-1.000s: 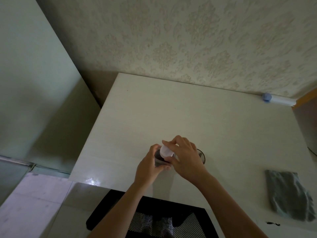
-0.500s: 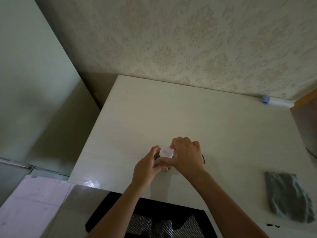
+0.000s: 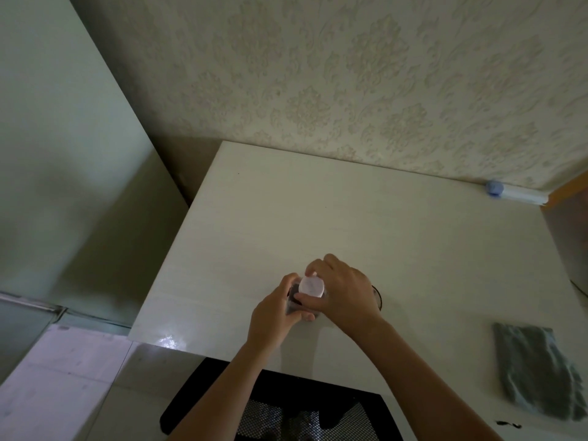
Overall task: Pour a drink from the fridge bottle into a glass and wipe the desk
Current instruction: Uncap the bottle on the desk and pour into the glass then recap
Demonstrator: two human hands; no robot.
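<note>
A dark bottle stands upright near the front middle of the white desk. My left hand wraps around its body from the left. My right hand reaches over from the right, thumb and fingertips pinched on the bottle's white round cap. Just behind my right hand only the rim of a glass shows; the hand hides the rest. A grey-green cloth lies crumpled at the desk's front right.
A white tube with a blue cap lies along the wall at the back right. A black mesh chair sits under the front edge. A pale green panel stands left of the desk. A small dark stain marks the front right corner.
My right hand has turned around the cap, its fingers shifting round the rim. The left hand keeps its hold on the bottle, which stays in place.
</note>
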